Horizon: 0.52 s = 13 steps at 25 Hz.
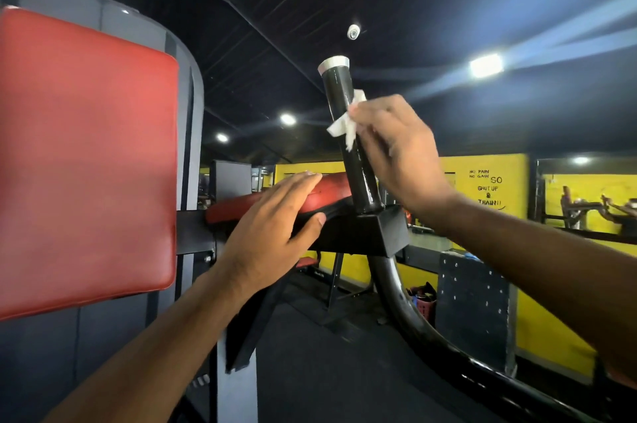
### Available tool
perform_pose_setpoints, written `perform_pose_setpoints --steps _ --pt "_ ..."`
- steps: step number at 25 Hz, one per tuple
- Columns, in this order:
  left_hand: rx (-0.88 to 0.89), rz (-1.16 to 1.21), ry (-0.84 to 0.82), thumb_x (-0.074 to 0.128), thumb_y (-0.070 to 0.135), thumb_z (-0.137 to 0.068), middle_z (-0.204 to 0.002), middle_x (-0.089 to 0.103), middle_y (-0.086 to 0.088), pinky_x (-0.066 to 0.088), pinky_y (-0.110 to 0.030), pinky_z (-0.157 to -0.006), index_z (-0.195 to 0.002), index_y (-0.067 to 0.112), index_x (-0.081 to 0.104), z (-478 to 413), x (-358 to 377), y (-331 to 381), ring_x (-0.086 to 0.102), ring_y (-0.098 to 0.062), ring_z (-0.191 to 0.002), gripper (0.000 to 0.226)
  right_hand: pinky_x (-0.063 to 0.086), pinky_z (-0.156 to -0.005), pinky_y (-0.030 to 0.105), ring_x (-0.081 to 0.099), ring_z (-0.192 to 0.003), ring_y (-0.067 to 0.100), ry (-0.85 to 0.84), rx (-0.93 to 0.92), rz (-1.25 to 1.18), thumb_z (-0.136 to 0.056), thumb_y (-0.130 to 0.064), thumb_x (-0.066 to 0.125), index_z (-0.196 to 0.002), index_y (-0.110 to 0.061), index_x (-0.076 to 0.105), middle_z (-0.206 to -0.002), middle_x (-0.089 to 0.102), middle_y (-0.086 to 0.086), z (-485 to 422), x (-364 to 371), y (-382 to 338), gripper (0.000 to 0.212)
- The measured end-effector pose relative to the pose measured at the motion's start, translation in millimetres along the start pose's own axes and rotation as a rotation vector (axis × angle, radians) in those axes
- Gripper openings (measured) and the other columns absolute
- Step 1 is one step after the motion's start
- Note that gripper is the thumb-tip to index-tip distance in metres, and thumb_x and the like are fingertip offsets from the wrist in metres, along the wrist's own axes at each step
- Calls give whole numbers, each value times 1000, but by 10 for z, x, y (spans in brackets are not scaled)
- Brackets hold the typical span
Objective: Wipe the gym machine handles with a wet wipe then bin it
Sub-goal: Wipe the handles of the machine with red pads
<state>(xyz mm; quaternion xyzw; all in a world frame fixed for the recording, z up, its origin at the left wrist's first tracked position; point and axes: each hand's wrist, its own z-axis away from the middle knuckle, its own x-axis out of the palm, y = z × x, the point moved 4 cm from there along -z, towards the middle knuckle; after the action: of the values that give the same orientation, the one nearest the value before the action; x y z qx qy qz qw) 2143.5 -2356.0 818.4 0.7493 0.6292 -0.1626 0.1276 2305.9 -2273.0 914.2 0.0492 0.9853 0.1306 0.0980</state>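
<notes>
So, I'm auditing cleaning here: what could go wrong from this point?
The wet wipe is bunched small under the right hand, so it may miss the far side of the handle. It could slip from that fingertip hold and drop. The left hand rests bare on the red arm pad, possibly picking up grime.

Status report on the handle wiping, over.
Right hand pinches wet wipe against upright black handle, mid-shaft. Left hand rests flat on red arm pad. Nothing blocking the handle.
</notes>
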Motion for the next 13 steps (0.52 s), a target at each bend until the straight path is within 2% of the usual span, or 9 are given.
perform_pose_setpoints --steps 2,4,6,9,11,13 --pt "-1 4 10 42 45 -97 -153 38 3 26 -27 -115 -151 20 33 7 15 -4 24 2 -138 60 48 -98 35 55 -118 30 -158 -383 282 -100 -18 52 -123 -3 64 -123 61 15 -94 -41 -60 30" --pt "3 5 25 41 45 -97 -152 40 2 26 -28 -115 -151 19 34 9 15 -11 25 2 -139 60 51 -97 43 53 -123 36 -292 -618 483 -99 -14 54 -125 -1 63 -127 60 17 -323 5 -76 30" --pt "7 4 33 40 45 -97 -152 40 2 27 -29 -116 -150 18 35 7 22 -11 27 0 -139 61 50 -98 45 53 -125 36 -360 -714 566 -98 -13 53 -122 -1 64 -125 61 17 -590 16 -116 28" --pt "6 8 28 39 46 -96 -152 39 3 24 -26 -115 -150 18 34 14 34 -12 24 3 -139 61 46 -105 45 55 -124 34 -468 -840 672 -99 -15 42 -116 -3 65 -122 62 17 -692 39 -213 32" --pt "7 6 27 39 47 -97 -153 39 3 25 -26 -116 -151 18 34 10 34 -21 23 3 -139 61 39 -111 44 59 -118 33 -487 -818 747 -99 -19 34 -114 -7 67 -119 64 13 -734 37 -244 38" --pt "3 5 22 39 47 -97 -153 38 3 24 -26 -116 -151 19 33 13 47 -25 23 2 -140 61 39 -111 45 60 -116 32 -529 -787 772 -98 -19 32 -111 -9 67 -118 64 12 -723 79 -269 39"
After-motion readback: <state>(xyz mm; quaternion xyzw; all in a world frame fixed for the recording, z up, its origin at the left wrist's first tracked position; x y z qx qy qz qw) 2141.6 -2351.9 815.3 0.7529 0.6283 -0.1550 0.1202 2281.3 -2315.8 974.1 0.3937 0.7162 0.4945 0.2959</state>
